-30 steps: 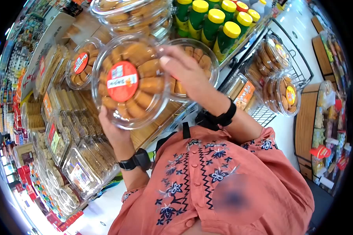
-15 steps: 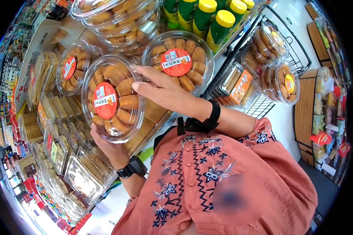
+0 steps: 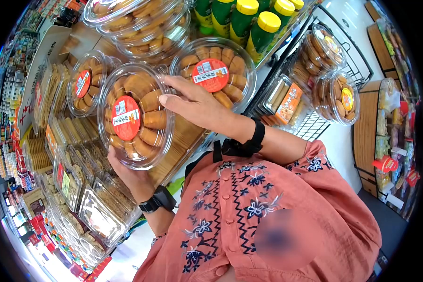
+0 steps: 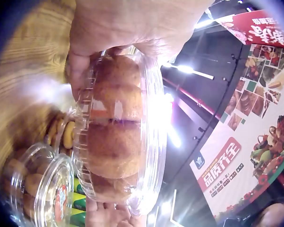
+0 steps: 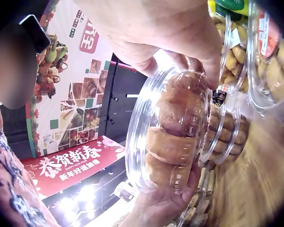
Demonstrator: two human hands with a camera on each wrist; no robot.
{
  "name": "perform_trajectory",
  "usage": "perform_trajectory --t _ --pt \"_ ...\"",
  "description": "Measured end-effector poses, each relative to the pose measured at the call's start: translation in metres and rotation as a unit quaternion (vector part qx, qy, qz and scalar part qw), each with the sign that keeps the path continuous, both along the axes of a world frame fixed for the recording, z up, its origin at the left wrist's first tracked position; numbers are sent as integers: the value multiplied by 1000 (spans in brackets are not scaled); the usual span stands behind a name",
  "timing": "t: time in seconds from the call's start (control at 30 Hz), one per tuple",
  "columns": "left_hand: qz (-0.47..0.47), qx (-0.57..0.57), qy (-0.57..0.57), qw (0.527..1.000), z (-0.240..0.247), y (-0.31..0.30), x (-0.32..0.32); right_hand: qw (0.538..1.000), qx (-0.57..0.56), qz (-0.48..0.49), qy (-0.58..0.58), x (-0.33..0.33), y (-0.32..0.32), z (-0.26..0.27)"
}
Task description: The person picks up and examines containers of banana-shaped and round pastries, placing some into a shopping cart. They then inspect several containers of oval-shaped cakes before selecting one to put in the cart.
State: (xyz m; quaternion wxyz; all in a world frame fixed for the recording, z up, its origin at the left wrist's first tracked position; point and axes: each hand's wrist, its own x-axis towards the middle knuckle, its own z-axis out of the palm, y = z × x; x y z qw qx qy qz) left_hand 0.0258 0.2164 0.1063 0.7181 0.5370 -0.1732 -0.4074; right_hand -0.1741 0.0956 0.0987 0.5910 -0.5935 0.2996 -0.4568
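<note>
Between both hands, a round clear plastic box [image 3: 150, 108] of golden-brown pastries is held tilted, its red round label facing up toward the head camera. The left hand [image 3: 129, 176] grips its lower rim, thumb on the near side and fingers underneath. At the upper right rim, the right hand [image 3: 197, 105] pinches the box between thumb and fingers. The left wrist view shows the box [image 4: 116, 127] edge-on below the left hand [image 4: 132, 26]. In the right wrist view the right hand [image 5: 165, 30] holds the box [image 5: 175, 132] at one end, the other hand at the opposite end.
A similar labelled box [image 3: 239, 70] lies on the wooden table [image 3: 185, 141] beside the right hand. Stacked boxes [image 3: 141, 28] and green bottles [image 3: 263, 35] stand behind. Packaged biscuits [image 3: 103, 211] line the left; a cart [image 3: 315, 129] with several packs is at right.
Since a second ago, the held box has moved slightly left and down and tilted more, with the right hand following. The box behind it is more exposed. Little differs over the last half second.
</note>
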Motion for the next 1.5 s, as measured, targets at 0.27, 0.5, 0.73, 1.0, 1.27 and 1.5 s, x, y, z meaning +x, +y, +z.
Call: perform_trajectory --t 0.27,0.5,0.73,1.0,1.27,1.5 --pt "-24 -18 33 999 0 -1 5 1000 -5 -3 10 1 -1 3" --pt "-67 -66 115 989 -12 1 20 1000 -2 19 23 -1 -11 23" --pt "-33 -83 72 993 16 -14 13 997 22 71 -8 4 -28 70" --pt "63 -134 -6 989 27 -76 103 996 -22 90 -11 35 -38 63" --pt "109 -105 -32 988 11 -139 172 995 30 96 28 25 -18 27" --pt "67 -98 -53 992 5 -154 171 993 97 70 19 6 -17 8"
